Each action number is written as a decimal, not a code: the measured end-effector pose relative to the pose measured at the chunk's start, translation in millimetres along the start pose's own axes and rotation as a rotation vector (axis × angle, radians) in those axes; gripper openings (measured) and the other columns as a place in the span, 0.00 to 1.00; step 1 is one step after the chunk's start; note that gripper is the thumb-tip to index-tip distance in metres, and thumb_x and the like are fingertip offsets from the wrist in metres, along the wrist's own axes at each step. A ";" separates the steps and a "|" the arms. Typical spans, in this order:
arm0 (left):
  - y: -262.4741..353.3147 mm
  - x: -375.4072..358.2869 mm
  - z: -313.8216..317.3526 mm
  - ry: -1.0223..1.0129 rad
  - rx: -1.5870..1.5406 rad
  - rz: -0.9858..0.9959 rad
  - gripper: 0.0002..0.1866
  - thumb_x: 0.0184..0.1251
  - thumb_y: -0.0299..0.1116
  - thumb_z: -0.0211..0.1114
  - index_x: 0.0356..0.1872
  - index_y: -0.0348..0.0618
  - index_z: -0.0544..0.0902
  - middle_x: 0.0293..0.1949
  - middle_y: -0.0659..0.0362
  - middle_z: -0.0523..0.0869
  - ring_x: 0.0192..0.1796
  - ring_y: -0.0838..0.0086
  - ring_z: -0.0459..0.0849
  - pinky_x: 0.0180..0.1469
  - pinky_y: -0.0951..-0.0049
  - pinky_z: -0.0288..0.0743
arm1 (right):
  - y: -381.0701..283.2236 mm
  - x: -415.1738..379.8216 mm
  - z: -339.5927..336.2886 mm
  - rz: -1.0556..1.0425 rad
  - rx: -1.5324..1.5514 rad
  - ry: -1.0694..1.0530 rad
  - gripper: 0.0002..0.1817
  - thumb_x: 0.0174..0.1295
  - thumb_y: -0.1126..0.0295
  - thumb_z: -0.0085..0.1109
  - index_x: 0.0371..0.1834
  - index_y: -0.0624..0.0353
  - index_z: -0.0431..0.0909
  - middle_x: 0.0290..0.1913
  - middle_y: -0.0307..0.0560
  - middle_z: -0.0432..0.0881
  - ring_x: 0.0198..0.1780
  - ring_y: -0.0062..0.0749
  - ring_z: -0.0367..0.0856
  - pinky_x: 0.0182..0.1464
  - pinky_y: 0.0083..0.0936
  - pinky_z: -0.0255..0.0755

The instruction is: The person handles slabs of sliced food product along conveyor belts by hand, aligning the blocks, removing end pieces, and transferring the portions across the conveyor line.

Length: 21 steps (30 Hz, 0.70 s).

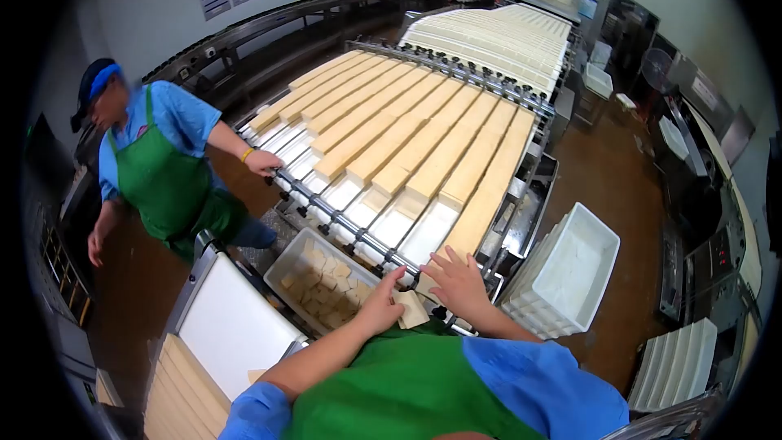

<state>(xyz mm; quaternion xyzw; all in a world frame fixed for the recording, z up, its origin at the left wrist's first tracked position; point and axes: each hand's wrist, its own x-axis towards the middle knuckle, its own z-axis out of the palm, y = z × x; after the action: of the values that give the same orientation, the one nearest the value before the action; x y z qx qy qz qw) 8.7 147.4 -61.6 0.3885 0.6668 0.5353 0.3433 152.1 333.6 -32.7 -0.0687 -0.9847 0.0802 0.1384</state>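
Note:
Long pale-yellow blocks, perhaps tofu or dough [415,134], lie side by side on a white-slatted conveyor [423,228]. My right hand [459,283] rests on the near end of the rightmost block [481,216], fingers spread and flat. Close to it, at the conveyor's near edge, my left hand [380,305] is closed at the side of a small pale square piece [412,310], its thumb against the piece. Below and left of my left hand, a grey-white bin [281,277] holds many loose flat pale pieces [326,287].
A co-worker [175,155] in a green apron stands left, one hand on the conveyor's front bar. Stacked white crates [570,277] stand right. A white-topped belt [228,301] lies near left. Another conveyor [497,41] continues behind; machines line the right wall.

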 end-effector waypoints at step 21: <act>-175.4 -408.9 -115.5 0.971 0.687 -0.485 0.10 0.71 0.36 0.62 0.34 0.41 0.84 0.31 0.49 0.86 0.31 0.55 0.84 0.35 0.59 0.77 | -12.6 10.8 22.8 -0.219 -0.159 0.087 0.21 0.52 0.65 0.69 0.52 0.45 0.85 0.61 0.37 0.80 0.67 0.42 0.75 0.67 0.60 0.62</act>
<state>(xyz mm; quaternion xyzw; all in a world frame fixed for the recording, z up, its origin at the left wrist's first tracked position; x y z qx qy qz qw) 70.4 -288.3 -194.4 0.0278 0.9487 0.3134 -0.0306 134.0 319.8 -49.3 0.0251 -0.9826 -0.0168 0.1831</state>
